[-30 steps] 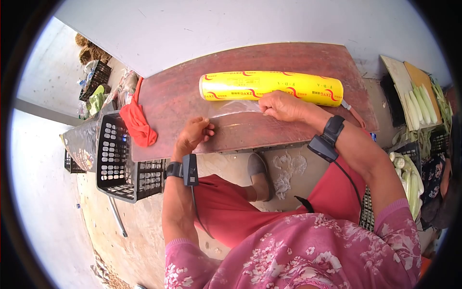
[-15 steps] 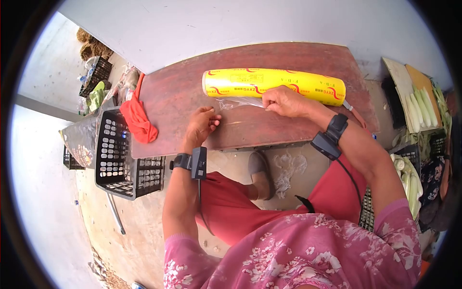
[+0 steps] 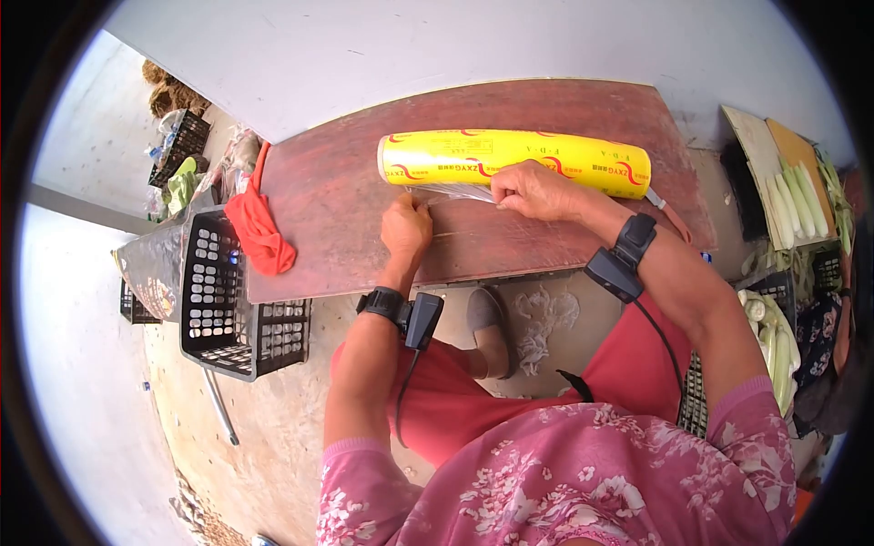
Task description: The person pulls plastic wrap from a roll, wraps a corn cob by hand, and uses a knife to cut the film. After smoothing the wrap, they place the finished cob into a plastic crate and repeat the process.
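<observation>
A large yellow roll of cling film (image 3: 455,156) with red print lies across the reddish-brown table (image 3: 337,237). From its near side comes a loose edge of clear plastic film (image 3: 458,191). My left hand (image 3: 406,224) is closed on the left corner of this edge, just in front of the roll's left end. My right hand (image 3: 533,191) pinches the film near the middle of the roll, its fingers closed. The film is stretched between the two hands.
A red cloth (image 3: 259,235) hangs at the table's left side, beside a black plastic crate (image 3: 218,300). Pale green stalks (image 3: 797,205) lean on boards at the right. A strap-like strip (image 3: 669,218) lies by the roll's right end. Crumpled plastic (image 3: 544,328) is on the floor.
My left hand has moved right and up to the film and closed on its corner. The film is drawn straighter. My right hand has barely moved.
</observation>
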### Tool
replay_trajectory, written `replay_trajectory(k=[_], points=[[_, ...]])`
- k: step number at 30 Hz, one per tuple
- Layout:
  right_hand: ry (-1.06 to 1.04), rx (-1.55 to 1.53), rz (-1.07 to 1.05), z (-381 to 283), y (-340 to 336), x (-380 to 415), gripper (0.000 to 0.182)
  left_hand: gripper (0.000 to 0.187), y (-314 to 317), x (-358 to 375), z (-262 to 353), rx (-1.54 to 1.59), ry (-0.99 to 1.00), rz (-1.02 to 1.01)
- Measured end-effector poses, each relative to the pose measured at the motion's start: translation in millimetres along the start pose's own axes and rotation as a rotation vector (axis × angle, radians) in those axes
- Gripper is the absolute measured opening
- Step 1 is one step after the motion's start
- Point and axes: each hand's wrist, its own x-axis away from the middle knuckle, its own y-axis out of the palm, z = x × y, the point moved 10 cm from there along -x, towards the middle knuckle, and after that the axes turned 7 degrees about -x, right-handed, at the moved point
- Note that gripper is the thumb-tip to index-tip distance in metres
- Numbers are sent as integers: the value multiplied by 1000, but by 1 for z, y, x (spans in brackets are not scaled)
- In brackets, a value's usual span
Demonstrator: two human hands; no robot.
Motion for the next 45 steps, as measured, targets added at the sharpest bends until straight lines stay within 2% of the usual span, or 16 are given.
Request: replay_trajectory(k=[6,9,12,15,18,24,30,33,38,45], points=[[-37,-14,34,-2,-4,2,9,13,1,-12,-14,86,71,41],[2,-25,34,1,-5,1,10,7,24,-10,-45,741,-300,-213],[17,-34,45,3,-7,-1,10,7,30,-6,-43,1017,-324,-325],[5,-19,71,1,-12,0,10,5,30,-1,-41,1054,-313,-428],[19,-7,57,2,-12,-1,8,10,26,2,-40,1129,-303,-464],[20,-10,0,1,-6,-1,8,20,15,5,-46,1101,-335,-476],[12,17,-21,0,2,2,6,18,8,9,-49,1011,-303,-516],[-30,19,-18,-3,5,3,6,15,-1,8,-49,839,-195,-516],[-72,51,-45,-5,12,8,8,9,-4,11,-45,861,-163,-522],[-116,34,-54,-2,20,9,7,10,-8,8,-52,786,-138,-484]])
